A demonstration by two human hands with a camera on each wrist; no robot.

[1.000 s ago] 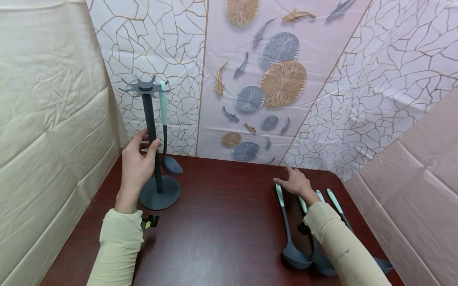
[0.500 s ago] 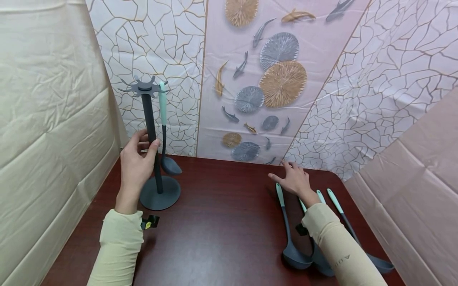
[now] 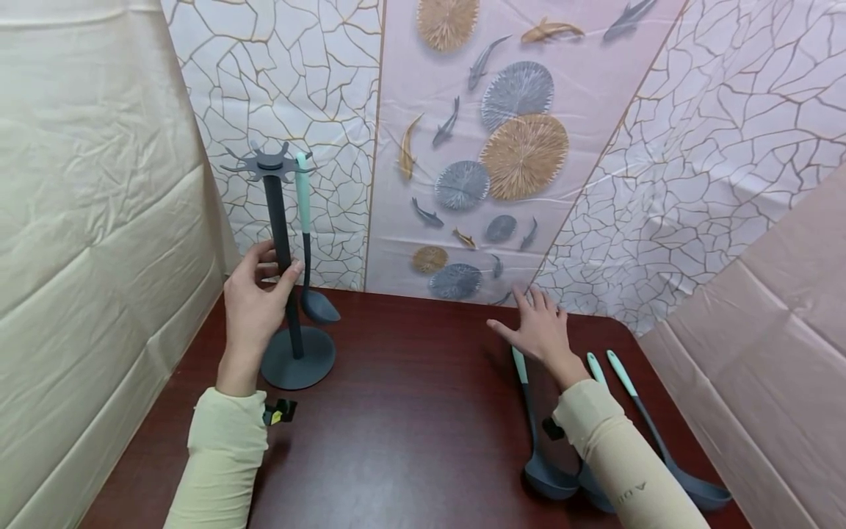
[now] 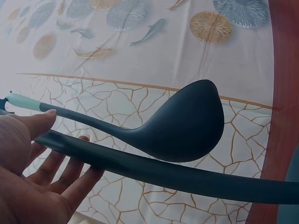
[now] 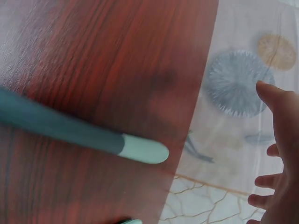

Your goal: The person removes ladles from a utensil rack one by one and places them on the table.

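A dark grey utensil stand (image 3: 277, 213) with a hooked top and a round base stands at the left of the table. My left hand (image 3: 254, 312) holds its pole, the fingers behind and the thumb in front. From one hook hangs a ladle (image 3: 320, 306) with a mint-green handle; in the left wrist view the thumb lies by its dark shaft, and contact is unclear. My right hand (image 3: 538, 332) is spread and holds nothing, over the handle end of another ladle (image 3: 550, 477). That mint handle end (image 5: 145, 149) is apart from the fingers in the right wrist view.
On the right side of the table (image 3: 396, 441) lie more dark utensils with mint handles: a ladle-like one (image 3: 704, 491) at the far right and one (image 3: 595, 491) partly under the right sleeve. A patterned cloth (image 3: 456, 220) hangs behind the table; plain cloths flank it.
My right hand has moved slightly left and toward the back, and its fingers have spread. The left hand stays at the stand's pole.
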